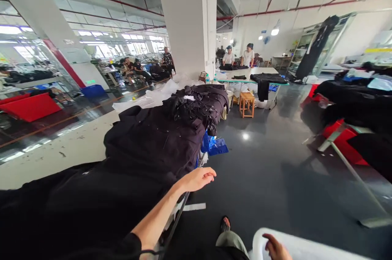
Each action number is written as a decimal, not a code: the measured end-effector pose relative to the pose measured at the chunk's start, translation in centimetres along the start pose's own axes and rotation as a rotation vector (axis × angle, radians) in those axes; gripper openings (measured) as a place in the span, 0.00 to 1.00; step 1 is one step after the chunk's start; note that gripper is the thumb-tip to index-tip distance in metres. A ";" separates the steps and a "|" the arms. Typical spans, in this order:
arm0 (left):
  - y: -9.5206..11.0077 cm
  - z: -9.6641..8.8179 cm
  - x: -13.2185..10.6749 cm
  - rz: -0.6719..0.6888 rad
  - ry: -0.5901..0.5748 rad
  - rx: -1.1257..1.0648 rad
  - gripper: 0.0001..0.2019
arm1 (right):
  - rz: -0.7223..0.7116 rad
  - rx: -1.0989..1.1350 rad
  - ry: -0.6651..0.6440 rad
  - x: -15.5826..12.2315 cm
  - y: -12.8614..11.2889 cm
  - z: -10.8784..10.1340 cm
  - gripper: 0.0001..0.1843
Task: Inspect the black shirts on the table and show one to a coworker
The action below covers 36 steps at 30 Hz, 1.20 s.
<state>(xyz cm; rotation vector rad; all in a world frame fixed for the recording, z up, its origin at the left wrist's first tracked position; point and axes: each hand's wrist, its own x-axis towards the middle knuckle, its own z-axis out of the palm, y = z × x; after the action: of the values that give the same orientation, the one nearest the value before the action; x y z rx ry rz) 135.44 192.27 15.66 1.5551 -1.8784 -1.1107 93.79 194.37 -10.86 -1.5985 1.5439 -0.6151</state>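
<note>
My left hand (199, 179) reaches forward past the edge of a long table, above the grey floor. Its fingers are loosely bent with nothing in them. Beside it, a big heap of black garments (156, 141) covers the table. At the bottom right, my right hand (276, 247) is partly cut off by the frame. It is at a white plastic tub (301, 243), close to the rim. Its visible fingers are apart and I see nothing held; whether they touch the tub is unclear.
Blue plastic (218, 145) hangs under the table side. A wooden stool (246, 104) stands ahead by a table with black cloth. Two people (247, 56) are behind that table. At right, black garments (361, 96) pile up near red bins. A square pillar (183, 23) rises ahead.
</note>
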 end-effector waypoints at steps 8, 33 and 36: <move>-3.0 -18.6 15.2 -0.216 0.452 0.226 0.15 | -0.401 0.004 -0.147 27.2 -19.2 -5.1 0.24; -18.7 -44.6 31.5 -0.242 1.008 -0.411 0.14 | -0.435 0.039 -0.429 71.7 -37.0 0.9 0.24; -17.1 -42.6 27.2 -0.069 1.244 -0.616 0.13 | -0.596 -0.019 -0.573 75.5 -43.8 4.2 0.23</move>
<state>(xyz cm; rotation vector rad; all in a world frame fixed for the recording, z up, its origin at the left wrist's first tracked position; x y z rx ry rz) 171.25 153.24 22.19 1.3775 -0.5767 -0.4147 132.44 118.32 8.25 -2.0359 0.6529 -0.3895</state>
